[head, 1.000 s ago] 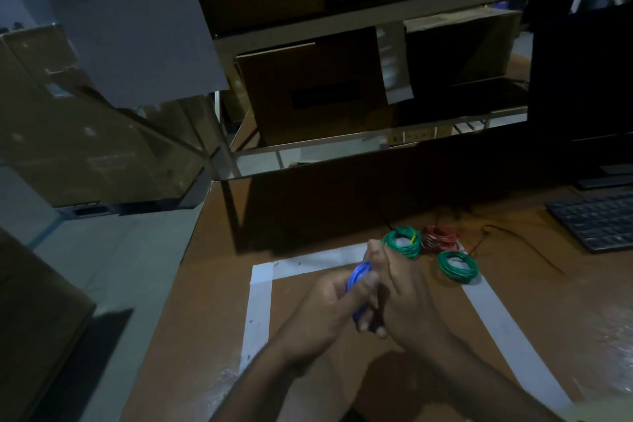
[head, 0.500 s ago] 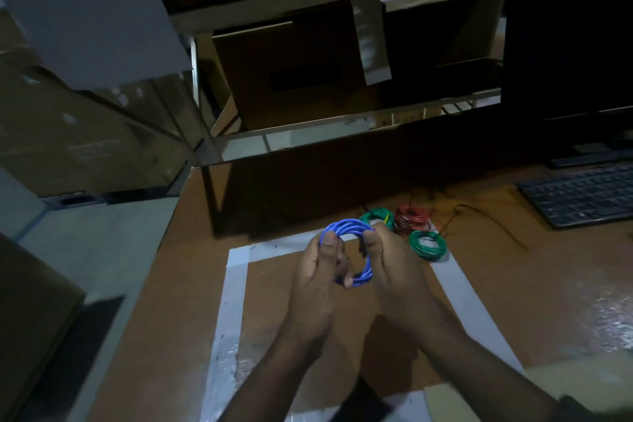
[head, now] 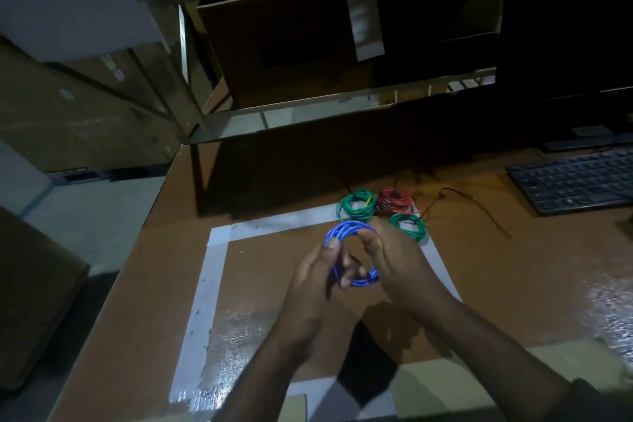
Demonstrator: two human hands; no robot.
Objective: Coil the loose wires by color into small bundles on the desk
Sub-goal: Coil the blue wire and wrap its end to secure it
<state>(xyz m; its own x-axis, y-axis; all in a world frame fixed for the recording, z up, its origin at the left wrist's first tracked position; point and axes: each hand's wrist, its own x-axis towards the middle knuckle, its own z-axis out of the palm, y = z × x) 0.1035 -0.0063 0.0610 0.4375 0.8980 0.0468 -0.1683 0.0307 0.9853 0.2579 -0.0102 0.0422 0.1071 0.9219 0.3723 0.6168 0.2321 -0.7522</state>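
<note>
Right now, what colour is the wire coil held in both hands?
Blue: the coiled wire bundle, seen in the head view.

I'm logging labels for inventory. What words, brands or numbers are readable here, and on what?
None can be read.
Keyboard: key legends too dark and small.
Paper strip on the shelf: blurred.
Sticker on the left box: too small.
Blue coil and other coils: no print visible.

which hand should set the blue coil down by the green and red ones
Right, probably. The right hand pinches the blue coil on the side nearer the two green coils and the red coil. The left hand would have to cross over.
</note>
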